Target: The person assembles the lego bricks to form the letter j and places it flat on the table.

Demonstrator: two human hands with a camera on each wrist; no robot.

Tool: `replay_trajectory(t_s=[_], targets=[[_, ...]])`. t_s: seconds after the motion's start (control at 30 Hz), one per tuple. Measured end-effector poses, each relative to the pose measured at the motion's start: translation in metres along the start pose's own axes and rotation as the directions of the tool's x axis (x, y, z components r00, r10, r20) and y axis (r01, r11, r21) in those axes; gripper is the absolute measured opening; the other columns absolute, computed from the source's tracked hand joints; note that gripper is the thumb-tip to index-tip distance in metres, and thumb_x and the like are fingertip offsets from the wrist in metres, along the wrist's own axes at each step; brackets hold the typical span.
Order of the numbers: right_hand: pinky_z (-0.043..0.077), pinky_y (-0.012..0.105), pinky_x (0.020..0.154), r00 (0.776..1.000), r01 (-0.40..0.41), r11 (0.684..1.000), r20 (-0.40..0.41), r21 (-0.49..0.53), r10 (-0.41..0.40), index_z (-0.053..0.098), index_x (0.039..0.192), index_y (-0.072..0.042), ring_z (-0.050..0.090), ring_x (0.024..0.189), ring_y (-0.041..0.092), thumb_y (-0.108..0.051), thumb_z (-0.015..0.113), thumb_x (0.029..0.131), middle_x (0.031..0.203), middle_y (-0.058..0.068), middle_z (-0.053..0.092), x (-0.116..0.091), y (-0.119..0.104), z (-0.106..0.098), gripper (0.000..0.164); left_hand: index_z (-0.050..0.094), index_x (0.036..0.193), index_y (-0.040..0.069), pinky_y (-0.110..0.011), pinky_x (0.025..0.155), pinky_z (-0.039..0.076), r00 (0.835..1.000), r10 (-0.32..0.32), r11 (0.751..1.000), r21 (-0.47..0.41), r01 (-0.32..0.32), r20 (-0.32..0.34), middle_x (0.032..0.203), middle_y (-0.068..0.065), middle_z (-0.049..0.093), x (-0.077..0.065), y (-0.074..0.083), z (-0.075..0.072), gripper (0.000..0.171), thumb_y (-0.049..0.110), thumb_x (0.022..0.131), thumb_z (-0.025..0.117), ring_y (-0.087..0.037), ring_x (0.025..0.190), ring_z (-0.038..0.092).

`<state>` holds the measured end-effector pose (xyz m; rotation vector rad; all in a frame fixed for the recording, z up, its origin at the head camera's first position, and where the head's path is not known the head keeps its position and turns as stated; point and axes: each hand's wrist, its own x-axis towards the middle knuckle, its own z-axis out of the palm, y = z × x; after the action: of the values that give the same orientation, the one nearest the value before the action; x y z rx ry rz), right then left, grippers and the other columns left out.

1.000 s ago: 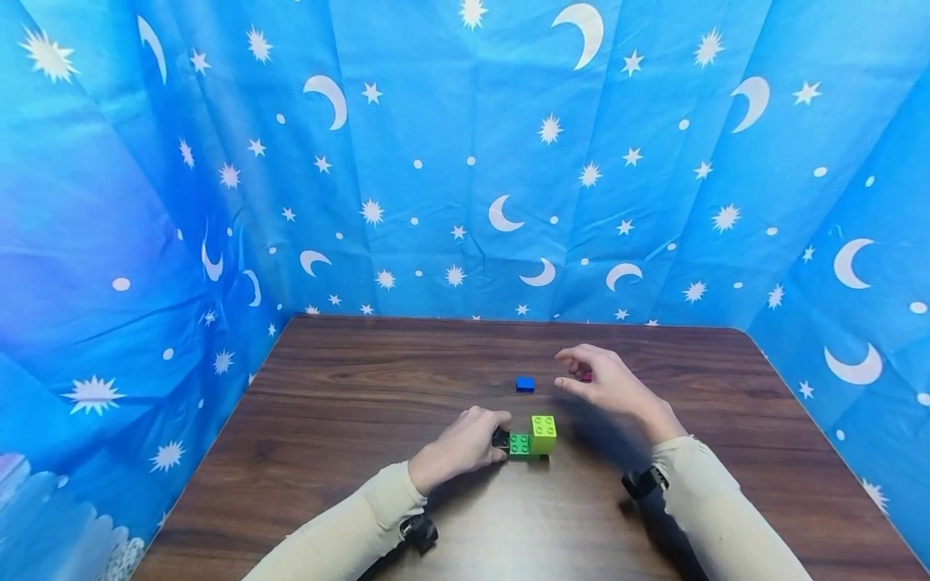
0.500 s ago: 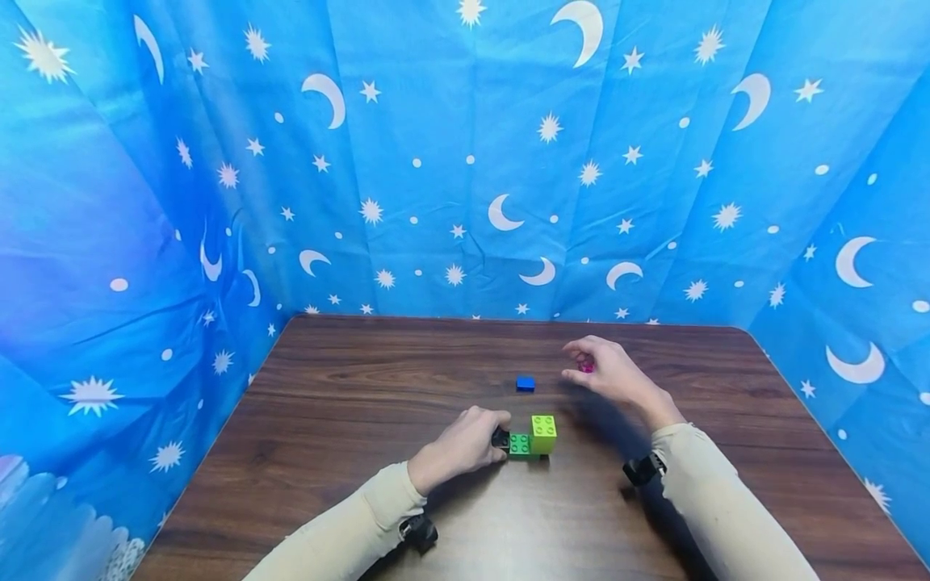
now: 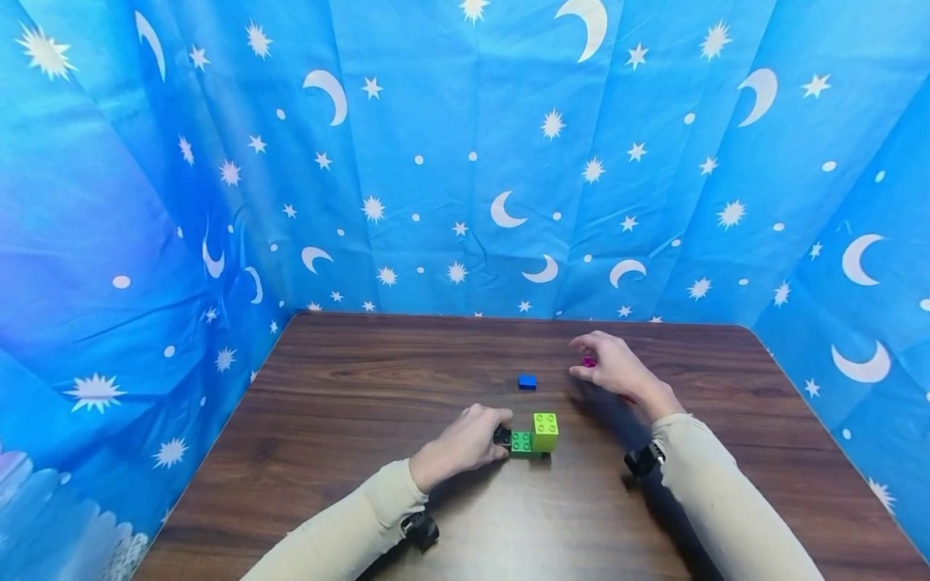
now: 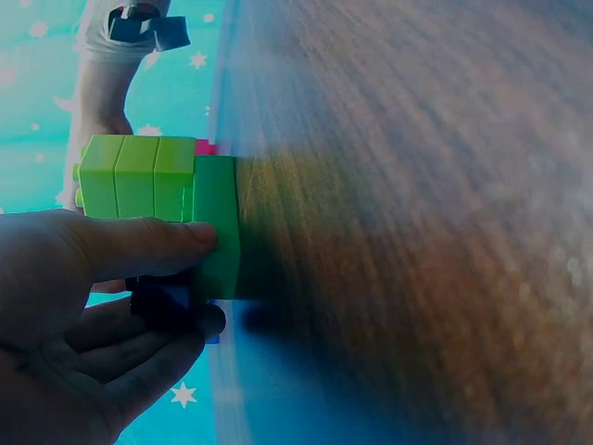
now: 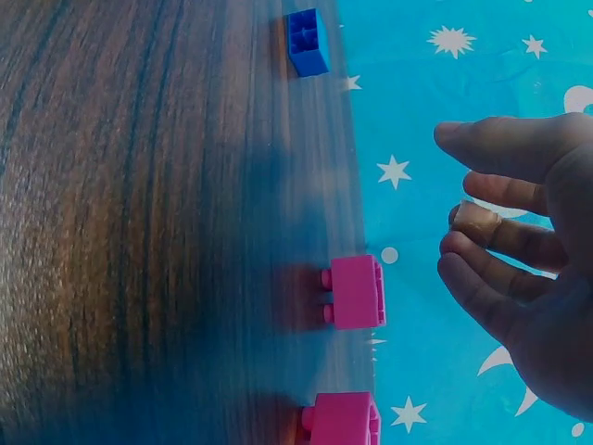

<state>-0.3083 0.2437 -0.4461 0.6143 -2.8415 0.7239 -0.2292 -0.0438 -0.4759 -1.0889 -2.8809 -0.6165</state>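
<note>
My left hand [image 3: 465, 440] grips the black brick [image 3: 503, 437] at the left end of a joined toy-brick build. Beside it are a green brick [image 3: 521, 441] and a lime stack [image 3: 545, 433]. In the left wrist view my thumb presses the green brick [image 4: 218, 185], with three lime bricks [image 4: 135, 176] joined to it; the fingers lie behind the dark brick. My right hand [image 3: 617, 373] hovers at the back right, fingers apart and loosely bent, holding nothing. Through them a pink brick [image 3: 589, 361] shows. Two pink bricks, one nearer [image 5: 341, 419] and one farther [image 5: 357, 292], appear in the right wrist view.
A blue brick [image 3: 527, 382] lies between the build and the table's back edge, its hollow side showing in the right wrist view. Just below my right hand peeks a reddish piece [image 3: 626, 399], mostly covered. A blue star-and-moon cloth [image 3: 436, 161] surrounds the brown wooden table [image 3: 349, 379].
My right hand has shifted slightly away toward the back and right, uncovering a bit of the reddish piece under it. The left hand and the build stay in place.
</note>
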Motion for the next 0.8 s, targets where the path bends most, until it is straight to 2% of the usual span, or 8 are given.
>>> replay_trajectory(t_s=[0.3,0.63,0.8], targets=[[0.042,0.056,0.1,0.998,-0.049,0.998,0.045,-0.05,0.051,0.061,0.123,0.003,0.056,0.113,0.041,-0.02,0.077,0.082,0.121,0.023,0.061,0.003,0.007,0.001,0.05,0.06,0.086,0.016,-0.022,0.058,0.046,1.0,-0.014,1.0,-0.002,0.014,0.015,0.074,0.005,0.064,0.002,0.0,0.0,0.027,0.017,0.073,0.083,-0.006,0.064,0.053],[0.039,0.059,0.101,0.989,-0.108,0.991,0.093,-0.081,0.116,0.056,0.129,0.003,0.051,0.118,0.044,-0.019,0.078,0.081,0.126,0.024,0.057,0.001,0.012,0.001,0.057,0.06,0.087,0.015,-0.022,0.059,0.047,1.0,0.001,1.0,0.007,-0.001,0.003,0.075,0.005,0.065,0.002,0.0,0.001,0.027,0.016,0.073,0.083,-0.005,0.064,0.054],[0.038,0.059,0.101,0.991,-0.086,0.99,0.096,-0.114,0.097,0.057,0.128,0.004,0.051,0.118,0.045,-0.016,0.079,0.079,0.124,0.025,0.058,-0.001,0.016,0.004,0.058,0.059,0.087,0.015,-0.022,0.059,0.046,1.0,0.002,1.0,0.009,-0.002,-0.002,0.076,0.006,0.065,0.0,0.0,0.002,0.027,0.015,0.073,0.083,-0.004,0.065,0.053]])
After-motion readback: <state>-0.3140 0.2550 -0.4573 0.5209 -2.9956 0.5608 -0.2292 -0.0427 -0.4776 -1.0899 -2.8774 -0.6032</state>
